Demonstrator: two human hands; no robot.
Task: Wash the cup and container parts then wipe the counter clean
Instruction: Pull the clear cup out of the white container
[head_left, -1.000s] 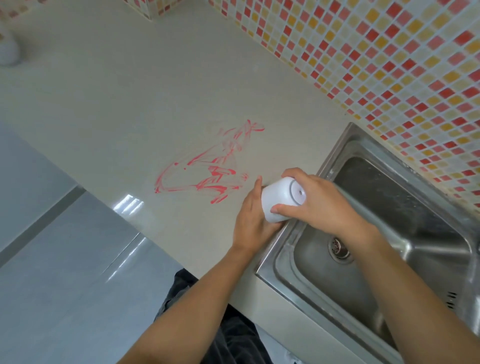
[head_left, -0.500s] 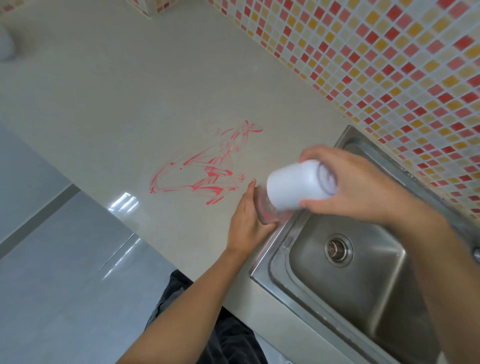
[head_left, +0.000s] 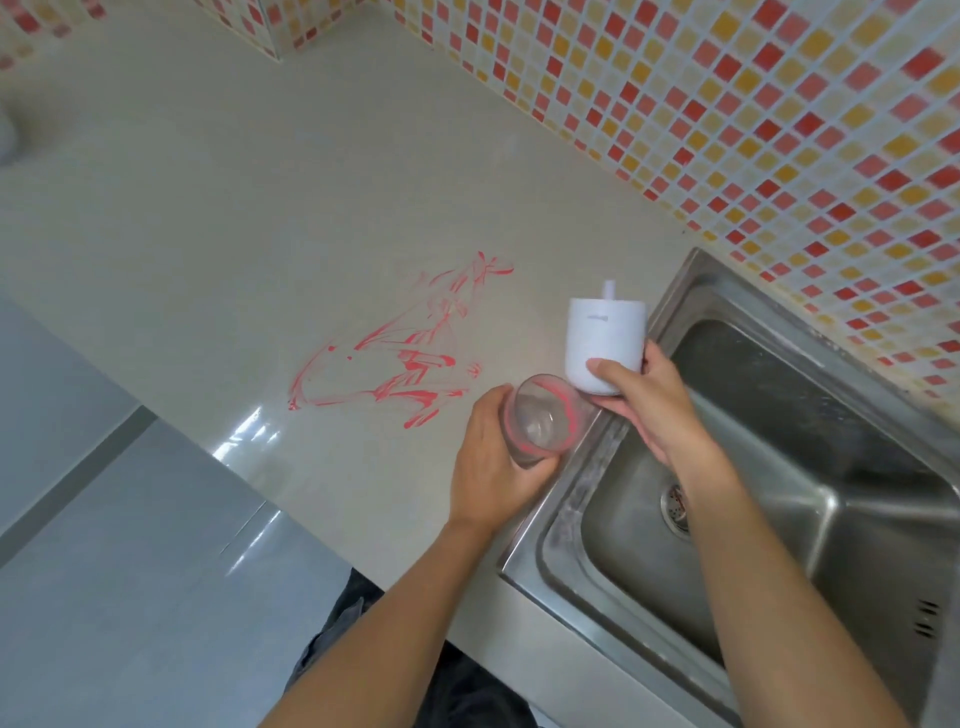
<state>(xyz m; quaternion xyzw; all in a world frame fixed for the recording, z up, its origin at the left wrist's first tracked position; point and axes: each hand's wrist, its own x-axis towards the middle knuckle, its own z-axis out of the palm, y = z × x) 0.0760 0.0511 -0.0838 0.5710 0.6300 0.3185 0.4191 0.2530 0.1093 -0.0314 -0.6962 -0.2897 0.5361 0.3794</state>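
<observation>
My left hand (head_left: 491, 467) grips a clear cup (head_left: 543, 420) with red smears inside its rim, tilted so its mouth faces up toward me, at the sink's left edge. My right hand (head_left: 649, 402) holds a white cylindrical container part (head_left: 604, 338) with a small spout on top, upright, just above and right of the cup. The two pieces are apart. Red streaks (head_left: 400, 358) mark the beige counter (head_left: 234, 208) left of my hands.
A stainless steel sink (head_left: 810, 467) with a drain (head_left: 675, 506) lies at the right, under my right forearm. A red, orange and cream mosaic wall (head_left: 753, 114) runs behind. Grey floor (head_left: 104, 571) lies beyond the counter's near edge. A pale object (head_left: 5, 135) sits far left.
The white part came off the clear cup: my right hand lifted it away and turned it upright. My left hand tilted the cup so its red-smeared mouth shows.
</observation>
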